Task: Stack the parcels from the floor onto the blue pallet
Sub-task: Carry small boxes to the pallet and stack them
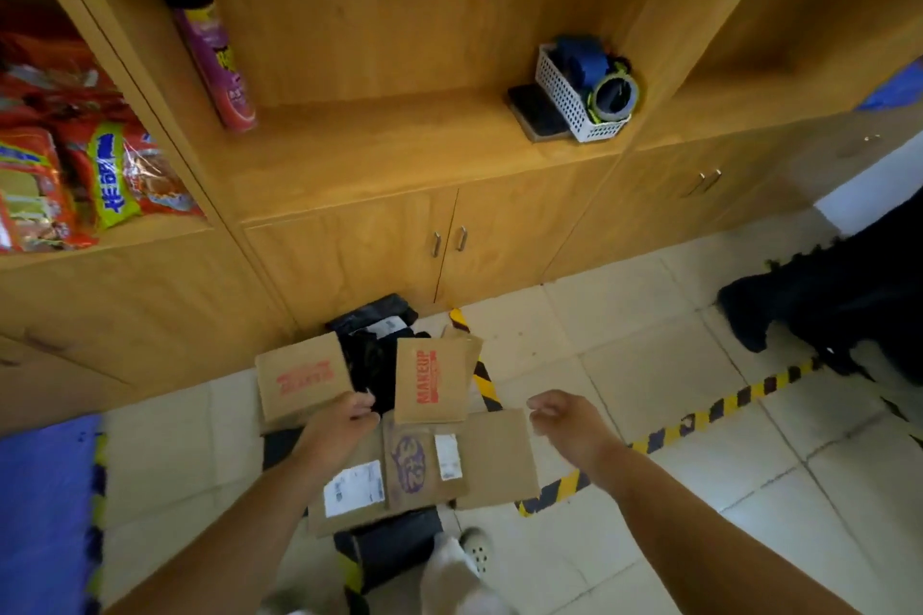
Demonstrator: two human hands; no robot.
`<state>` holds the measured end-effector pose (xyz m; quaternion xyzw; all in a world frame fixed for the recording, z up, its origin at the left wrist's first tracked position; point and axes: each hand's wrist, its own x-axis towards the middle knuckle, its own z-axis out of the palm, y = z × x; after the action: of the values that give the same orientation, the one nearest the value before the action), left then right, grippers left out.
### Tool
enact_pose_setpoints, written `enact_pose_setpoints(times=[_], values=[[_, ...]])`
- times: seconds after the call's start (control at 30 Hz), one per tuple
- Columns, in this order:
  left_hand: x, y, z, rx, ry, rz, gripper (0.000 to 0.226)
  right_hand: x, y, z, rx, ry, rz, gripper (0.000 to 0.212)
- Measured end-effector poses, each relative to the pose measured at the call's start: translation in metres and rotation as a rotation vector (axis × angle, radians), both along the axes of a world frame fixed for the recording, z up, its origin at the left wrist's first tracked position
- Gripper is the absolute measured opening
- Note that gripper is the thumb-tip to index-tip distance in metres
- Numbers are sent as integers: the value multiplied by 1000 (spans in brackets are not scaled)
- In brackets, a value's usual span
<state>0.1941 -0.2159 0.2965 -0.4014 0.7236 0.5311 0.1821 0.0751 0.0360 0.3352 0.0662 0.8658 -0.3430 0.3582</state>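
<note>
Below the wooden cabinet, our left hand grips a red-printed cardboard parcel; our right hand hangs loosely curled, empty, beside the upright "MAKEUP" parcel.

Bare tiles right of the parcels; wooden cabinet close behind.

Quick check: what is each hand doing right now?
Left hand: gripping the near corner of the red-printed cardboard parcel.
Right hand: over the pile, fingers loosely curled, holding nothing.
</note>
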Motion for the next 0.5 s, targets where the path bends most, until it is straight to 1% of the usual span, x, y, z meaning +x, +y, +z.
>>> enact_pose_setpoints(times=[0.07,0.13,0.17,0.2,0.23,0.3,0.33,0.43,0.5], values=[[-15,17,-8,41,-1,88,14,-26,2,-23,8,-43,42,20],[-26,34,-11,77,-25,112,21,-46,0,-47,22,-90,92,12],[-29,39,-23,82,-32,126,21,-54,-1,-59,33,-116,129,15],[-32,41,-38,74,-55,147,24,-60,-3,-73,43,-152,157,21],[-36,42,-55,60,-83,176,27,-68,-5,-90,59,-179,177,23],[-39,41,-76,30,-106,181,27,-75,-11,-110,73,-202,134,12],[-45,40,-90,24,-117,177,24,-79,-16,-127,68,-234,86,14],[-68,34,-131,27,-114,178,13,-88,-30,-174,56,-319,-10,31],[-82,28,-164,47,-128,209,12,-93,-39,-206,59,-348,-6,32]])
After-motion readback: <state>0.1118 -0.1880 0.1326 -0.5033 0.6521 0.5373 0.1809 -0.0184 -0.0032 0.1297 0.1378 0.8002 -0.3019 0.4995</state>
